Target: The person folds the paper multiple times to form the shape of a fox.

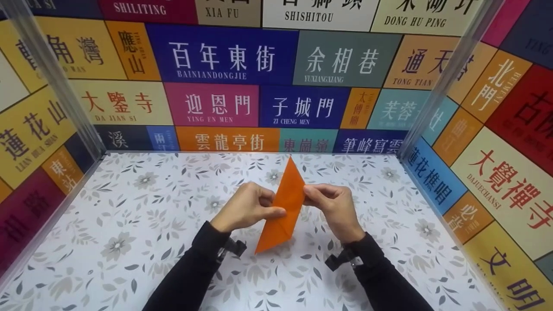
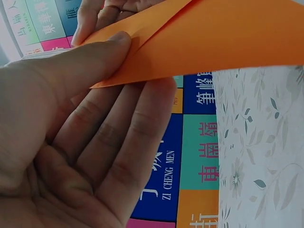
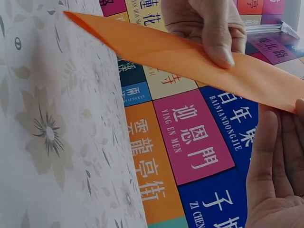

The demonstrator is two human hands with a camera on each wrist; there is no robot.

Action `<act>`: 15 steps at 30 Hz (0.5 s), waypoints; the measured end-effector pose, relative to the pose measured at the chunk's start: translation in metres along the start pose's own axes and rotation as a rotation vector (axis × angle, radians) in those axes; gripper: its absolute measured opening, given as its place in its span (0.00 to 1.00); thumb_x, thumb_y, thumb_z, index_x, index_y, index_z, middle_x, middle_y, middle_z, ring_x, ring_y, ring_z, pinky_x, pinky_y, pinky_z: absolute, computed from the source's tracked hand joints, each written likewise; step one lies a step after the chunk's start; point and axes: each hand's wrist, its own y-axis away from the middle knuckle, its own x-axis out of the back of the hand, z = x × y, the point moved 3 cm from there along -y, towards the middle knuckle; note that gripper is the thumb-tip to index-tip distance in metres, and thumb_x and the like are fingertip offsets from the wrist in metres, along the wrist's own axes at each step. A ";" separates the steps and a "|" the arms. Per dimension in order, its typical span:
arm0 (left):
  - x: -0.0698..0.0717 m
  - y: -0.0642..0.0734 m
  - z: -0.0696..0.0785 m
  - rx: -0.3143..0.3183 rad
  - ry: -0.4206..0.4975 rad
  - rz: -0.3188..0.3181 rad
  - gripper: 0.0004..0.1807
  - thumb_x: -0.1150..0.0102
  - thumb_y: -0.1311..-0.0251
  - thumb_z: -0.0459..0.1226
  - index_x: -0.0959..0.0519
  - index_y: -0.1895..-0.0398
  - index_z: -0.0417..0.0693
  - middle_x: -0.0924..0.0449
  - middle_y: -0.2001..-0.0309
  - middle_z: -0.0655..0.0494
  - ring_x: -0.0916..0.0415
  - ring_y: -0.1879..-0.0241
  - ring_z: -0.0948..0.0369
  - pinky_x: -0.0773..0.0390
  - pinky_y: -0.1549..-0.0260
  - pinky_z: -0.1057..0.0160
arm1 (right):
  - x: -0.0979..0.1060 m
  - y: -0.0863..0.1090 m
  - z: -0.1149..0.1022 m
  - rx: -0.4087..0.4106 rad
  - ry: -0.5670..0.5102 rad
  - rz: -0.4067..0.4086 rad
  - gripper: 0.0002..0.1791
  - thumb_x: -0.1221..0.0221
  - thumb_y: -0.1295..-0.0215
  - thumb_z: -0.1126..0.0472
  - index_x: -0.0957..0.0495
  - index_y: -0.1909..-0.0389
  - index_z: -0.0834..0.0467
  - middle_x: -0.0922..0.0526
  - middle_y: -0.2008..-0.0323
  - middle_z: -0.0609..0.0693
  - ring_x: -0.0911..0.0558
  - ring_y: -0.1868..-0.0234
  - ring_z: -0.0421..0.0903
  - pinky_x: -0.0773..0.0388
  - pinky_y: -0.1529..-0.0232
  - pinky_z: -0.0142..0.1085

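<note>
A folded sheet of orange paper (image 1: 290,196), long and pointed at both ends, is held up at a slant between the two hands in the head view. My left hand (image 1: 250,205) pinches its left edge, the thumb lying across the front face. On the opposite edge, my right hand (image 1: 335,207) pinches the paper between thumb and fingertips. The left wrist view shows a diagonal fold line on the orange paper (image 2: 228,42), with the left thumb (image 2: 107,52) on top and fingers beneath. In the right wrist view, the paper (image 3: 166,52) stretches out to a narrow tip.
A white tabletop (image 1: 173,259) printed with grey flowers and leaves lies under the hands. Colourful panels (image 1: 222,54) with Chinese lettering rise at the back and both sides. Clear corner strips (image 1: 449,73) join them. Each wrist wears a black strap with a small device (image 1: 341,259).
</note>
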 end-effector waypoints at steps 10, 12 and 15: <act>0.003 0.000 -0.003 0.016 -0.014 -0.003 0.09 0.16 0.30 0.43 0.07 0.67 0.53 0.11 0.74 0.64 0.26 0.75 0.69 0.33 0.72 0.68 | 0.002 -0.001 -0.001 0.008 0.037 0.005 0.10 0.27 0.20 0.65 0.06 0.47 0.68 0.01 0.57 0.57 0.02 0.56 0.49 0.03 0.45 0.45; 0.003 -0.001 -0.004 0.017 -0.008 -0.001 0.09 0.16 0.30 0.43 0.07 0.67 0.53 0.11 0.74 0.63 0.24 0.74 0.69 0.30 0.70 0.68 | 0.002 -0.002 -0.001 0.010 0.036 0.008 0.10 0.27 0.20 0.65 0.06 0.48 0.68 0.01 0.57 0.58 0.02 0.56 0.49 0.03 0.46 0.45; 0.003 -0.002 -0.004 0.012 -0.001 0.001 0.09 0.16 0.29 0.43 0.08 0.67 0.53 0.11 0.73 0.64 0.23 0.73 0.69 0.27 0.68 0.69 | 0.003 -0.002 0.000 0.015 0.037 0.014 0.10 0.27 0.20 0.65 0.05 0.49 0.68 0.01 0.57 0.58 0.02 0.56 0.49 0.03 0.47 0.44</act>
